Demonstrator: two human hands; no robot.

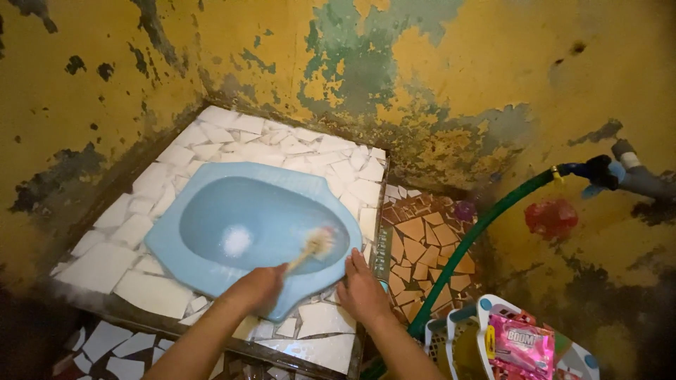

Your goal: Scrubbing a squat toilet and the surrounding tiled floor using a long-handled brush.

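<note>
The room is a cramped corner with yellow walls (493, 49) whose paint peels in dark and green patches. A raised platform (211, 144) faced with broken white tile pieces fills the left and centre of the frame, and a pale blue squat toilet pan (211, 211) is set into it. To the right, lower down, the floor (422, 246) is a mosaic of brown and orange tile shards.

The left hand (257, 287), at the lower centre of the frame, is clenched around the handle of a small scrubbing brush (317, 243). The handle runs up and to the right from the fist, and the blurred bristle head sits inside the bowl, on its right slope. A patch of white powder or foam (237, 241) lies in the bowl just left of the brush head. The right hand (362, 288) rests with loose, spread fingers on the pan's right rim and grips nothing.

A green hose (479, 229) slants from the lower centre up to a tap fitting (605, 172) on a grey pipe (644, 179) at the right edge. A white plastic basket (493, 317) in the lower right corner holds a pink sachet (521, 348). A red blot (553, 218) marks the wall under the pipe
</note>
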